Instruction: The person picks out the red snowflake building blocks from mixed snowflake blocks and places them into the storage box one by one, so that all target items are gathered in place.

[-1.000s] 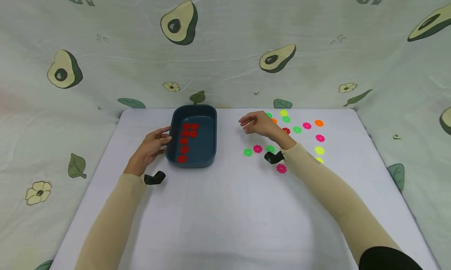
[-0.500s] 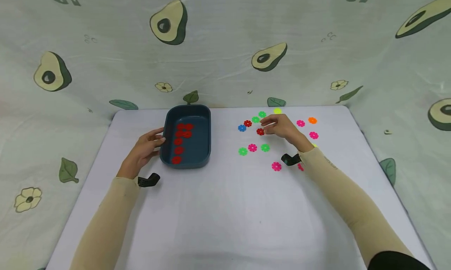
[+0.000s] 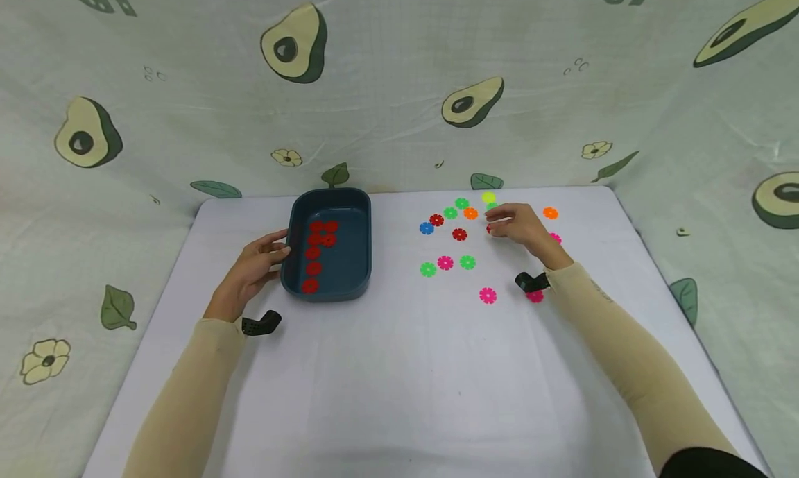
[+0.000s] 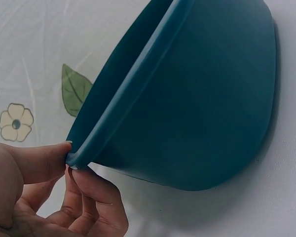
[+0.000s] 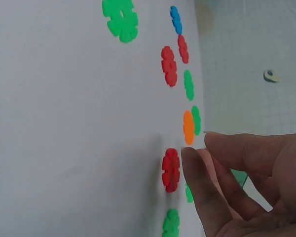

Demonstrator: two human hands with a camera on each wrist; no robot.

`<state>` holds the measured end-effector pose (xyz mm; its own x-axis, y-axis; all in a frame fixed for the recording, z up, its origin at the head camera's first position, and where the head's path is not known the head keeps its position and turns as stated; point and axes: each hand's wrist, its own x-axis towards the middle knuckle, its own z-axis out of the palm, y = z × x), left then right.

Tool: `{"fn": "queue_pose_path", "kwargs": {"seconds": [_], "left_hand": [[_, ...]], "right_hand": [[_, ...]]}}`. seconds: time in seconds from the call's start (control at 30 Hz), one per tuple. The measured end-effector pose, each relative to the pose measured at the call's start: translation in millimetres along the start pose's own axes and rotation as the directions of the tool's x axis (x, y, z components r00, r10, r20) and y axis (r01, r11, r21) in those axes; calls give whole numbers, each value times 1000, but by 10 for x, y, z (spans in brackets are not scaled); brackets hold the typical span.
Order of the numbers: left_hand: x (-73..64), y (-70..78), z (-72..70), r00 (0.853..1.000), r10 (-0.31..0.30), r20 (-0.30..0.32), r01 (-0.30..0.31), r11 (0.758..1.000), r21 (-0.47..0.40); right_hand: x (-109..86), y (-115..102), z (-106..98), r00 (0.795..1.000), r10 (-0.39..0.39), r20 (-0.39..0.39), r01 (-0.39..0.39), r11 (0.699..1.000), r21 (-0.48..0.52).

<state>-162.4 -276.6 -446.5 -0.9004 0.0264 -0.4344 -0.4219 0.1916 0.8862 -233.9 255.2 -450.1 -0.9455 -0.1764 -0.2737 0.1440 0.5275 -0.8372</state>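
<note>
My left hand (image 3: 252,268) pinches the left rim of a dark blue rectangular tub (image 3: 351,256); the left wrist view shows the thumb inside the rim and fingers beneath it on the outside of the tub (image 4: 202,113). Several red flower-shaped discs (image 3: 310,286) lie inside, mostly along the left half. My right hand (image 3: 523,229) hovers over the scattered discs, fingers bent loosely. In the right wrist view, thumb and index fingertips are apart with nothing between them, close by a red notched disc (image 5: 170,170) on the table. That disc is mostly hidden by the hand in the head view.
Around the right hand lie a blue disc (image 3: 426,228), red discs (image 3: 459,234), green discs (image 3: 467,262), pink discs (image 3: 488,295), orange discs (image 3: 551,213) and a yellow one (image 3: 489,197). The white table (image 3: 387,381) meets an avocado-print cloth (image 3: 387,117) behind.
My right hand has moved right, from the space beside the tub, past one red disc to another. The left hand keeps its grip on the tub. The head view has shifted slightly.
</note>
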Motion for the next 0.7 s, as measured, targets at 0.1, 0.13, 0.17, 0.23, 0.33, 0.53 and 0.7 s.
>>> {"fn": "queue_pose_path", "kwargs": {"seconds": [0.1, 0.13, 0.17, 0.23, 0.33, 0.53, 0.7], "left_hand": [[-4, -4, -2, 1000, -4, -2, 4, 1000, 2], [-4, -3, -3, 1000, -5, -4, 5, 1000, 3], [-4, -5, -6, 1000, -4, -5, 4, 1000, 5], [-7, -1, -4, 1000, -2, -10, 2, 1000, 10], [-20, 2, -2, 1000, 1, -12, -1, 1000, 10], [-38, 2, 13, 1000, 5, -15, -5, 1000, 8], [-33, -2, 8, 1000, 5, -15, -5, 1000, 14]], "right_hand": [[19, 35, -15, 1000, 21, -13, -21, 1000, -6], [25, 50, -19, 999, 27, -19, -27, 1000, -10], [30, 63, -20, 999, 32, -25, -32, 999, -16], [41, 88, -21, 999, 37, -35, -38, 999, -30], [50, 125, -20, 998, 38, -51, -41, 998, -44], [54, 167, -23, 995, 52, -83, -56, 997, -56], [67, 182, -22, 994, 55, -98, -61, 997, -55]]}}
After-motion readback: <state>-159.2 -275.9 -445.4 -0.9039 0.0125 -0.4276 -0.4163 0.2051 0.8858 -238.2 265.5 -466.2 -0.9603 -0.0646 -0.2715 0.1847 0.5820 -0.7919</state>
